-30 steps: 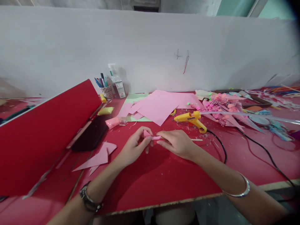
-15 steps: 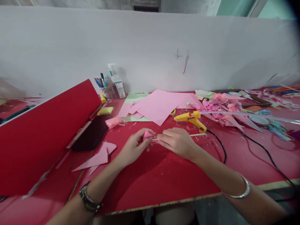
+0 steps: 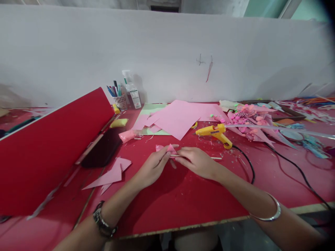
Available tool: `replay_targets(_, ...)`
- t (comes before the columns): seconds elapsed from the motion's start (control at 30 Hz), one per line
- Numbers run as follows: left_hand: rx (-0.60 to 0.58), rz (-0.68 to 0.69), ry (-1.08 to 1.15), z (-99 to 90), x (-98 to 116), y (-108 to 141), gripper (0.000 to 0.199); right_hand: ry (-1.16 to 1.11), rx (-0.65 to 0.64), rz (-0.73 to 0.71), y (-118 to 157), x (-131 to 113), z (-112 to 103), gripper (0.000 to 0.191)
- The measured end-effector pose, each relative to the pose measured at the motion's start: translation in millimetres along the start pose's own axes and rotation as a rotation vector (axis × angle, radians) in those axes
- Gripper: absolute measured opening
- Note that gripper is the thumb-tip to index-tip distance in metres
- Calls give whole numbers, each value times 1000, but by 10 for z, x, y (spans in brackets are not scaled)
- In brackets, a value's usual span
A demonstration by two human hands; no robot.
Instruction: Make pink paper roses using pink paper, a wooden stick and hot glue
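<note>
My left hand (image 3: 154, 165) is closed on a small piece of pink paper (image 3: 171, 149), pinched between thumb and fingers. Close beside it, my right hand (image 3: 196, 161) is closed on a thin white stick (image 3: 216, 158), whose far end pokes out past the hand to the right. The paper lies against the stick where both hands meet, above the red table (image 3: 172, 198). My fingers hide part of the paper and most of the stick. Just behind my right hand lies a yellow glue gun (image 3: 211, 131) with a clear glue stick in its back.
Pink paper sheets (image 3: 180, 116) lie at the back. Cut pink triangles (image 3: 115, 172) and a dark phone-like slab (image 3: 102, 148) are at left, beside a leaning red board (image 3: 57, 146). Decorated pink cones (image 3: 251, 120) lie at right. A black cord (image 3: 247, 160) loops near my right forearm.
The pink paper has turned in my fingers and now shows two raised points. The stick has shifted left, with less of it showing past my right hand.
</note>
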State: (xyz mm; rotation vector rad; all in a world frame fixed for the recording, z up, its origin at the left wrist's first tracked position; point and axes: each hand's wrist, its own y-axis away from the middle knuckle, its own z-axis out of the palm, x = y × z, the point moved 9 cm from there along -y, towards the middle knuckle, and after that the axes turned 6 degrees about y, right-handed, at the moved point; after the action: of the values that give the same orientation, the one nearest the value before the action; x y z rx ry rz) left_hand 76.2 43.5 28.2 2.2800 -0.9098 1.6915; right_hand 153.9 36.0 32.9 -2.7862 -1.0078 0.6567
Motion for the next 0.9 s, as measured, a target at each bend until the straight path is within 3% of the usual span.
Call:
replay_targets(0.3,23,-115,214,-40,-30,-16,35,111,74,-24,21,2,-101,30)
replay_targets(0.5,88,-186,26,-115,-183,-30,29,247,47,-3,23,27,-68,29)
replay_targets(0.67,13,-220,7,-41,-263,-8,33,263,48,-13,19,28,-61,27)
replay_targets(0.9,42,-144,-93,-82,-150,-20,34,144,26,32,20,85,-46,30)
